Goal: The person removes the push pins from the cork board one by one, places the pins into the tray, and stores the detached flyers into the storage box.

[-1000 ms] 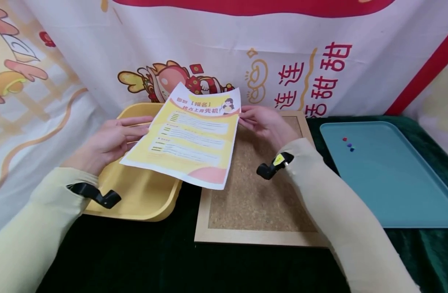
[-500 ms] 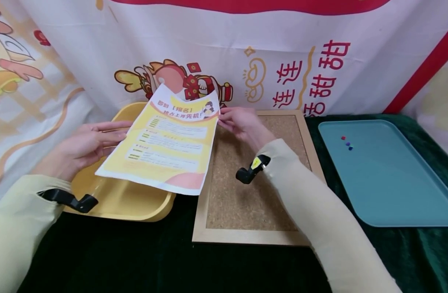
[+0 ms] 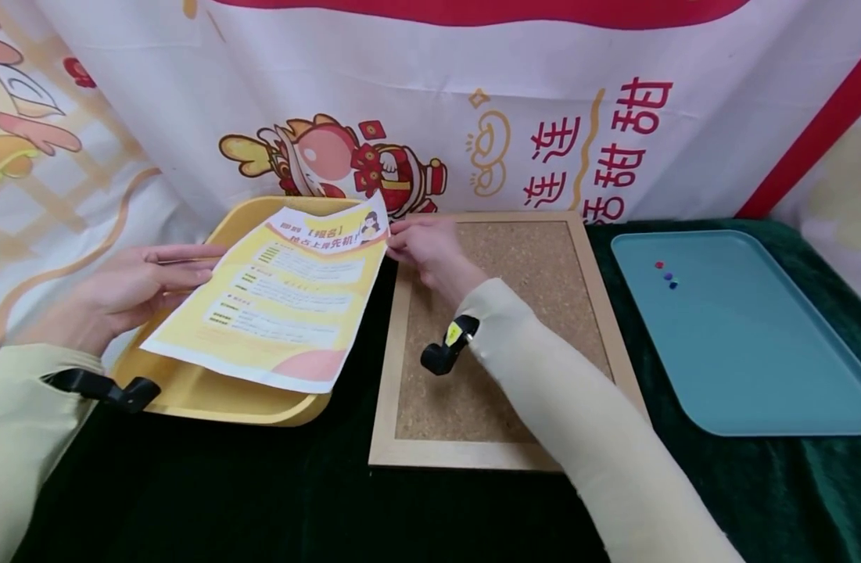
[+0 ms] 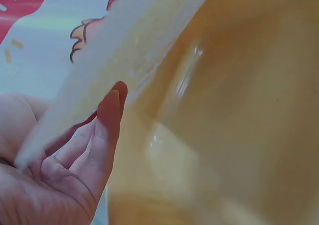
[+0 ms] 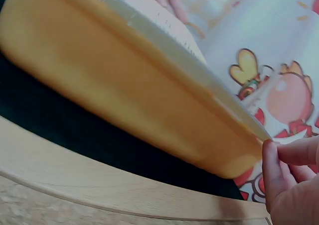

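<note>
A printed yellow-and-white sheet of paper point(image 3: 282, 305) is held tilted over the yellow tray point(image 3: 289, 410). My left hand point(image 3: 141, 289) grips its left edge, with fingers against the underside in the left wrist view; the paper hides part of that grip. At the sheet's upper right corner, my right hand point(image 3: 430, 254) pinches the edge between thumb and fingertips. In the right wrist view the paper point(image 5: 199, 68) shows edge-on above the tray's side. Below my right forearm lies a wood-framed cork board point(image 3: 507, 352).
A blue tray point(image 3: 761, 344) on the right bears several small coloured pieces point(image 3: 669, 276). Dark green cloth point(image 3: 317, 500) covers the table. A printed white curtain point(image 3: 472, 62) hangs close behind the trays and board.
Both hands have carried the paper leftward and down, from partly over the cork board to over the yellow tray. More of the board now shows.
</note>
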The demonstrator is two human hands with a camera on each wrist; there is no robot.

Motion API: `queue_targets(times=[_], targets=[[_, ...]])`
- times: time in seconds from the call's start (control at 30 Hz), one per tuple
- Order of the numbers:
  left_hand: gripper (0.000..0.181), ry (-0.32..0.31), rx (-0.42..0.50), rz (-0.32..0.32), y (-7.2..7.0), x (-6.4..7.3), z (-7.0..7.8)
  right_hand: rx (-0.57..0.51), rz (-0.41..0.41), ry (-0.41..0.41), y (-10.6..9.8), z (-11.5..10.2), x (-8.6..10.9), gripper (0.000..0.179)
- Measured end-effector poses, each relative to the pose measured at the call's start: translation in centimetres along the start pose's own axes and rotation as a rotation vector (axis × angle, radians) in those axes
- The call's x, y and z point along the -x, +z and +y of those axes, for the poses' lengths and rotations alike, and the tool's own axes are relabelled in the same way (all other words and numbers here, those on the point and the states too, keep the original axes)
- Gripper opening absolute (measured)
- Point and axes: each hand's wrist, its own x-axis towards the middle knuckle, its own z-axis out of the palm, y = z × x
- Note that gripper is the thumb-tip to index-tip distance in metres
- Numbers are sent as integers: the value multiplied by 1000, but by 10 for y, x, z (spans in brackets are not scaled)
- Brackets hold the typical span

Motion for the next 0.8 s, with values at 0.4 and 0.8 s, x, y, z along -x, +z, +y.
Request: queue_targets(times=[0.4, 0.8], targets=[[36, -77, -160, -6, -16, 2, -4, 181, 118, -23, 21, 7, 10, 14], [41, -107, -156, -12, -20, 6, -5, 408, 204, -157, 32, 10, 15, 6]])
